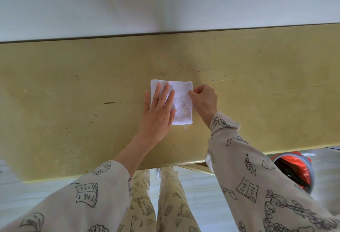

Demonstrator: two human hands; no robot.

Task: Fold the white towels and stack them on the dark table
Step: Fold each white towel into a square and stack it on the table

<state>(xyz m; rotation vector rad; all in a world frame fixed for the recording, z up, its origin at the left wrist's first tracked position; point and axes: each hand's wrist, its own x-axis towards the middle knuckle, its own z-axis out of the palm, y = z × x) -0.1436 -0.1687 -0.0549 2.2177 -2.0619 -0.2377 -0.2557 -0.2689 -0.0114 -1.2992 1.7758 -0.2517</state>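
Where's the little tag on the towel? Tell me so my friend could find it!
Start at the long yellowish table and find the small white folded towel near its middle, with the left hand pressing flat on it and the right hand pinching its right edge. The tiny square tag with dark marks sits near the towel's lower right corner, the only printed spot on the plain white cloth.

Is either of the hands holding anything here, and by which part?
The right hand pinches the folded white towel at its right edge, near the far corner. The left hand only presses flat on the towel's left side.
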